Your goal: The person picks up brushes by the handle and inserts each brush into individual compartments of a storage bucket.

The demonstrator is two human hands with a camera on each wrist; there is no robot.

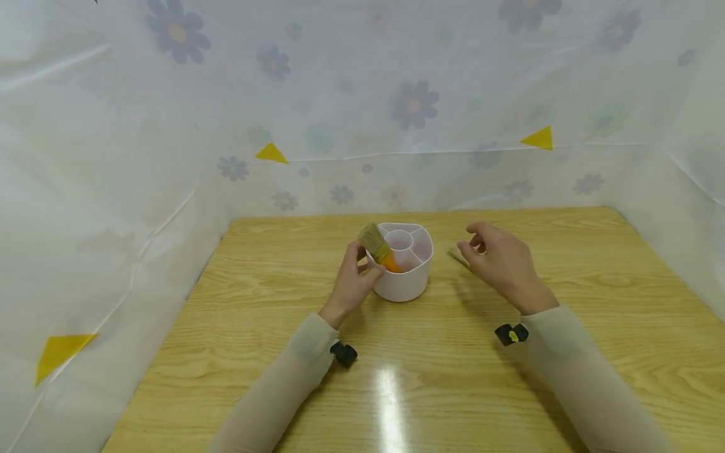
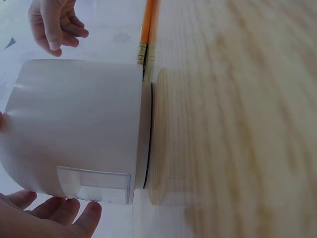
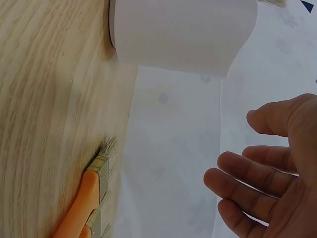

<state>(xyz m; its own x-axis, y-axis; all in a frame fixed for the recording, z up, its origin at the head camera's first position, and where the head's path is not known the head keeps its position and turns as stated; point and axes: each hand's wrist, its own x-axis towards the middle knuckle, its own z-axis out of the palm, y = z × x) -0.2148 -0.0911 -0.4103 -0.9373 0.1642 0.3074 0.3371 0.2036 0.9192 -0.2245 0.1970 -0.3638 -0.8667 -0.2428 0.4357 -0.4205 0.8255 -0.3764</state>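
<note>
Floral plastic sheeting closed off three sides of the wooden table (image 1: 510, 377) where I worked. At its middle stood a white divided holder (image 1: 403, 267), upright, with a round centre well and curved outer compartments.

My left hand (image 1: 354, 283) was on the holder's left side, its fingers curled round the orange handle of a paintbrush (image 1: 379, 248). That brush stood tilted in the near-left compartment, handle down and bristles up, leaning away towards the upper left (the handle end was hidden inside the holder, so I could not tell whether it touched bottom).

My right hand (image 1: 501, 261) hovered just right of the holder, palm down, fingers relaxed and loosely spread, gripping nothing. Directly beneath and slightly ahead of its fingertips lay more brushes (image 3: 91, 198) flat on the table; the right wrist view showed two orange handles side by side, bristles pointing towards the holder. Their long axis ran roughly from my right hand towards the holder, so the handles were the nearer ends.

Judged from this layout, the right hand was much the nearer to the lying brushes; the left was occupied and separated from them by the holder.
</note>
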